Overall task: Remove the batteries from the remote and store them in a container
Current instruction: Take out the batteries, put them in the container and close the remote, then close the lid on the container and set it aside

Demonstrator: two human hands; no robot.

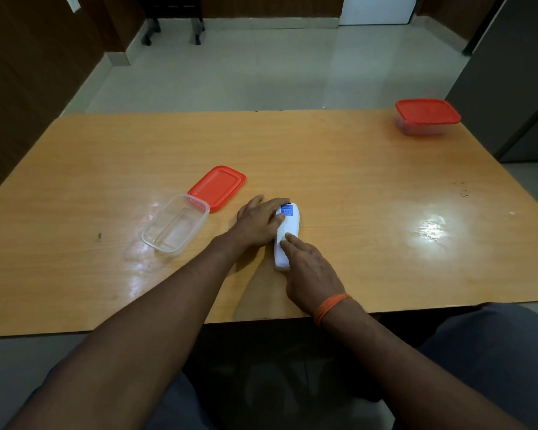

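A white remote (pixel 289 226) lies face down on the wooden table (pixel 354 169), a blue sticker on its far end. My left hand (pixel 257 221) rests on the remote's far left side, fingers curled over its top end. My right hand (pixel 309 270) covers the near end, with fingertips pressing on the back around the middle. No batteries are visible. An open clear plastic container (pixel 175 223) stands to the left of the remote, and its red lid (pixel 217 187) lies flat just behind it.
A second clear container with a red lid on (pixel 426 117) stands at the table's far right corner. The near table edge runs just below my right wrist, which wears an orange thread band. Chair legs stand on the floor beyond the table.
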